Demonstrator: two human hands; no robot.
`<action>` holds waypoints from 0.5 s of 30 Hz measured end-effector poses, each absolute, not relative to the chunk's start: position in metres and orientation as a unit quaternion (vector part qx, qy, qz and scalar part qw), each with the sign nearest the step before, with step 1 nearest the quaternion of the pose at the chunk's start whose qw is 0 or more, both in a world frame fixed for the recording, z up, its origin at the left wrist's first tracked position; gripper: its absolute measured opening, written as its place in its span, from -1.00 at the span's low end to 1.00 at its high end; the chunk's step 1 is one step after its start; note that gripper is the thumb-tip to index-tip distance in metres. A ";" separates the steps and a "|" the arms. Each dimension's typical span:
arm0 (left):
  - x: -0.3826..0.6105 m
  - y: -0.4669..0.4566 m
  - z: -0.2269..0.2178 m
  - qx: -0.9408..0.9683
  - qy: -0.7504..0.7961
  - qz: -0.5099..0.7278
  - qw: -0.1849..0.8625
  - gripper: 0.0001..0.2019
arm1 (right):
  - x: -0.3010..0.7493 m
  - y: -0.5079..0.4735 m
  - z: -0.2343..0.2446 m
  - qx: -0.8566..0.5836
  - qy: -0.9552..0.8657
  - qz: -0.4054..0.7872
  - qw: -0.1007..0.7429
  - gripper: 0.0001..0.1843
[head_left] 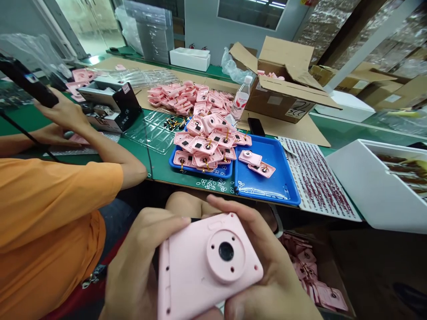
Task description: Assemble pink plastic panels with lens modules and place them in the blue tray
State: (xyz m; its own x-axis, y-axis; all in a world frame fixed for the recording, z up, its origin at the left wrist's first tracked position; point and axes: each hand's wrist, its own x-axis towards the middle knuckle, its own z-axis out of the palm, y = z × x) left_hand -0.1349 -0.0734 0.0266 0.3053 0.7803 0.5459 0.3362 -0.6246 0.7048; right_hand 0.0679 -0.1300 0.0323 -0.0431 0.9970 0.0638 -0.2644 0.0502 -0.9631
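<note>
A pink plastic camera front shell with a round lens ring and a dark hole is held close to me, below the table edge. My left hand grips its left side, the thumb lying across the top left corner. My right hand wraps its right side, fingers curled behind the top edge and the thumb under the lower right corner. On the table beyond, a blue tray holds two pink shells, and a second blue tray carries a heap of them.
A person in an orange shirt sits at my left, a hand on a dark tool. A large pile of pink shells, a water bottle, an open cardboard box, a white foam box and a sheet of small parts crowd the table.
</note>
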 end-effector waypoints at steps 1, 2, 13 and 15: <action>-0.133 -0.072 0.028 0.773 0.354 0.463 0.250 -0.39 | 0.067 -0.129 0.030 -0.387 -0.441 0.563 0.582 -0.08; -0.132 -0.072 0.030 0.777 0.343 0.461 0.256 -0.39 | 0.065 -0.128 0.028 -0.375 -0.427 0.566 0.598 -0.11; -0.122 -0.071 0.050 0.842 0.256 0.383 0.281 -0.63 | 0.065 -0.128 0.025 -0.412 -0.491 0.517 0.567 -0.09; -0.123 -0.070 0.052 0.840 0.259 0.378 0.291 -0.64 | 0.066 -0.127 0.026 -0.423 -0.528 0.491 0.550 -0.06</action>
State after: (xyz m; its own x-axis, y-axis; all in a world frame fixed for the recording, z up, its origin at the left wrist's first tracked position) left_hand -0.1225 -0.0701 0.0517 0.5812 0.6542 0.4841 0.2149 -0.6971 0.6840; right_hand 0.0665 -0.1266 0.0257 -0.0378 0.9855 0.1655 -0.0935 0.1614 -0.9824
